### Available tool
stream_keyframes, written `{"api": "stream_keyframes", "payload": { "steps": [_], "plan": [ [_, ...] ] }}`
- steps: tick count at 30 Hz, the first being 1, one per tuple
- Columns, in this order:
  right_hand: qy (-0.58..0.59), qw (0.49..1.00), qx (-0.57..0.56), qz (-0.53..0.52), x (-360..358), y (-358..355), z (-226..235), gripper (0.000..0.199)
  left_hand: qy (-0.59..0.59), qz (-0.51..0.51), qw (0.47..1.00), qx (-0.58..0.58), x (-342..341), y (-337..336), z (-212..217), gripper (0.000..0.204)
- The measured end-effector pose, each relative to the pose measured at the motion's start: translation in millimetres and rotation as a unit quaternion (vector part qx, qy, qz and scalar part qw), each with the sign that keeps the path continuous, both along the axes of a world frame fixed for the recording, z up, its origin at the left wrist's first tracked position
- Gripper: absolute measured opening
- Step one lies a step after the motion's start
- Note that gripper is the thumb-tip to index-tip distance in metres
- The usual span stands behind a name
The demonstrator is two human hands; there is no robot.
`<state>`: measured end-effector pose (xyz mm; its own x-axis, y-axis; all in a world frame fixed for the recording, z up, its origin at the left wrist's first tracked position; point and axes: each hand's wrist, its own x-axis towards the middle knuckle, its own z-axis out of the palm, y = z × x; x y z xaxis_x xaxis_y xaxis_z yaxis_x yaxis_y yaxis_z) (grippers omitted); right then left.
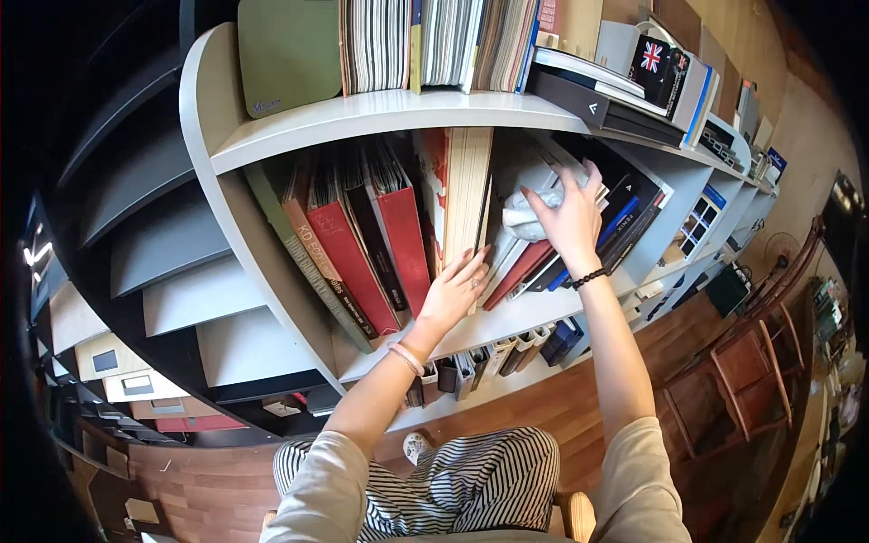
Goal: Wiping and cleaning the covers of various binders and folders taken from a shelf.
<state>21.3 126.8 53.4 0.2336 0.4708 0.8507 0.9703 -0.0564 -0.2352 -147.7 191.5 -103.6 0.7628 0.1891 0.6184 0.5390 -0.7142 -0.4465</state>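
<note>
With the left hand point(453, 288) flat, grasping nothing, against the tall upright book point(466, 195) and the right hand point(568, 213) clenched on a white cloth point(532, 215), leaning books point(529, 262) could topple off the shelf point(507, 321) edge.

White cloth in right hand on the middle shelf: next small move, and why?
Probably wipe the white cloth along the leaning books: the right hand already presses it there, while the left hand holds the tall beige book aside.

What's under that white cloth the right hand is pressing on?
The cloth lies on leaning books on the middle shelf, with the right hand over it. The cloth and hand hide the book surfaces directly beneath.
</note>
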Motion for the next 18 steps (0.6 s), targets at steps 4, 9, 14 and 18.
{"api": "stream_keyframes", "payload": {
  "steps": [4, 9, 14, 18],
  "plan": [
    [0.024, 1.0, 0.015, 0.009, -32, 4, 5, 0.051, -0.013, -0.013, 1.0, 0.022, 3, 0, 0, 0.03],
    [0.01, 1.0, -0.026, 0.003, -55, 16, 3, 0.044, -0.029, -0.028, 0.999, 0.004, 3, 5, -6, 0.024],
    [-0.019, 1.0, 0.003, -0.003, -49, 16, -1, 0.044, 0.004, -0.004, 1.0, 0.019, 2, 0, -11, 0.032],
    [-0.017, 0.999, 0.04, 0.003, -46, 23, -8, 0.047, 0.012, 0.0, 1.0, 0.021, 2, -2, -15, 0.033]
  ]
}}
